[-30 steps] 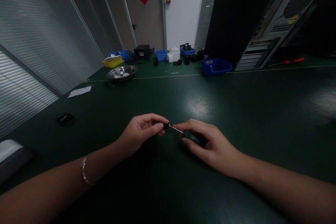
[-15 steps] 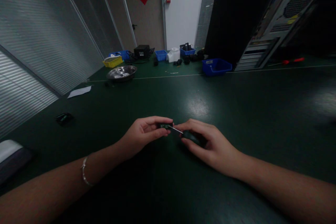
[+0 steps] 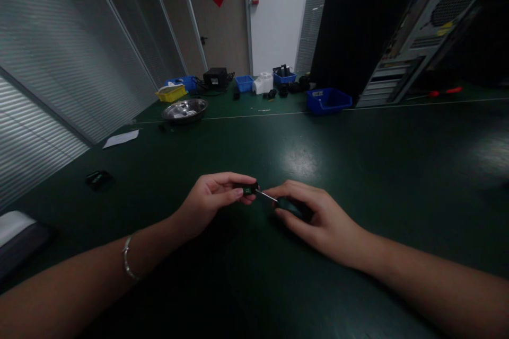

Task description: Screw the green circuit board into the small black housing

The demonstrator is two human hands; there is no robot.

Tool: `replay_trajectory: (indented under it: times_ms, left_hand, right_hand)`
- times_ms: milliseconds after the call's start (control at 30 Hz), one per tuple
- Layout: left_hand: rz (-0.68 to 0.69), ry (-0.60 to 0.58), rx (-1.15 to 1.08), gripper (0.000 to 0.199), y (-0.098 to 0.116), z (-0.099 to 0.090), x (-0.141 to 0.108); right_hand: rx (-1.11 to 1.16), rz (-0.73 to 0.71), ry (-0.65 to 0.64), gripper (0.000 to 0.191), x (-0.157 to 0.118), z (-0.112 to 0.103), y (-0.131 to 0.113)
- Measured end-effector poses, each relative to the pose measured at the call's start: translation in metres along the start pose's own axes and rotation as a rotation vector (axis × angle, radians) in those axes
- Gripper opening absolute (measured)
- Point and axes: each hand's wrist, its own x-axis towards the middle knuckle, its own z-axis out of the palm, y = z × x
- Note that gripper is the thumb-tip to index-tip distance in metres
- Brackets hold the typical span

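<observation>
Pinched between the thumb and fingers of my left hand [image 3: 214, 198] is a small dark block [image 3: 248, 189] with pale green markings on its face. My right hand [image 3: 314, 217] is wrapped round the dark green handle of a screwdriver [image 3: 291, 206]. Its thin metal shaft points left, and the tip is at the right end of the block; whether it touches cannot be made out. Both hands are low over the dark green table [image 3: 222, 148], near its middle.
A steel bowl [image 3: 185, 110], a yellow tray [image 3: 171, 93] and a blue bin [image 3: 328, 101] stand at the back. A computer case [image 3: 358, 26] rises at the back right. On the left lie a black object [image 3: 98, 179] and a white paper [image 3: 121, 139].
My left hand has shifted slightly left, and its thumb now lies farther left on the block. My right hand and the screwdriver are almost unmoved.
</observation>
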Motion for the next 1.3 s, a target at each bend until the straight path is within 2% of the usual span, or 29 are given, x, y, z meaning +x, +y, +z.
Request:
replay_trajectory:
  times_ms: [367,567,800,933,1300]
  left_hand:
    - [-0.019,-0.058,0.025,0.026,-0.0062,-0.0015,0.0023]
    - [-0.06,-0.041,0.043,0.034,-0.0055,-0.0008,0.0021]
    - [-0.061,0.033,0.128,0.033,-0.0013,0.0029,0.0035]
    - [-0.066,0.026,0.182,0.035,0.0017,0.0048,0.0014]
    - [0.023,-0.003,0.266,0.035,0.0003,0.0044,-0.0011]
  right_hand:
    - [0.005,-0.005,-0.002,0.036,0.0011,0.0018,0.0002]
    - [0.0,0.022,-0.014,0.033,0.0017,0.0022,0.001]
    - [-0.012,0.035,-0.023,0.032,0.002,0.0012,0.0006]
    - [-0.022,0.037,-0.026,0.033,0.0015,0.0005,-0.0011]
    - [-0.014,0.031,-0.031,0.033,0.0024,0.0004,-0.0012]
